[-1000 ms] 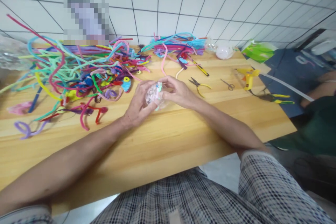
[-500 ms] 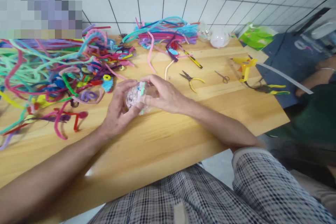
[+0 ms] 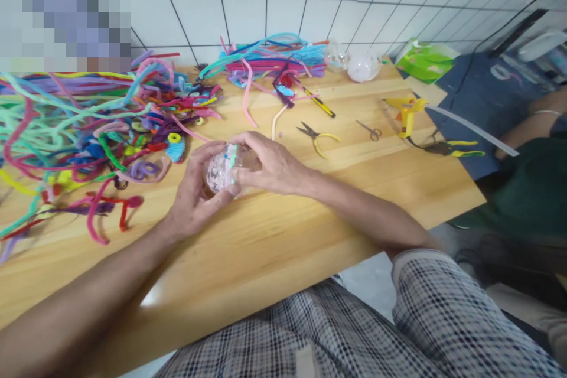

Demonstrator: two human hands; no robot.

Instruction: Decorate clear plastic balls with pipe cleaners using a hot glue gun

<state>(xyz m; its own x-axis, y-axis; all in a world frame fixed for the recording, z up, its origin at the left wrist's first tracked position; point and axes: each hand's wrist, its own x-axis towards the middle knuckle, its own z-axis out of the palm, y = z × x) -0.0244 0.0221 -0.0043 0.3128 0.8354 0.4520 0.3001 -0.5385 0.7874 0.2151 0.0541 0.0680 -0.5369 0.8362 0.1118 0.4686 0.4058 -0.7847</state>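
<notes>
Between both hands is a clear plastic ball [image 3: 217,173] with whitish bits inside and a green and blue band around its middle. My left hand [image 3: 195,189] wraps its left side, thumb along the lower front. From the right, my right hand [image 3: 270,165] grips it with the fingers over the top and the thumb on the band. Part of the ball is hidden behind the fingers. Just left of the hands lies a blue fuzzy piece with a yellow ring [image 3: 176,149]. Yellow-handled pliers [image 3: 317,138] lie to the right of the right hand.
Tangled pipe cleaners [image 3: 66,112] cover the table's left, with a bundle [image 3: 283,56] at the back. A yellow cutter [image 3: 321,103], small scissors [image 3: 372,131], a glue gun [image 3: 406,115], wire cutters [image 3: 456,149] and a white-filled clear ball [image 3: 363,65] lie right. Another person's arm [image 3: 531,124] is far right.
The view has shifted slightly, so the scene sits a little further left and lower. Both hands keep hold of the ball, with a small shift of the fingers on it.
</notes>
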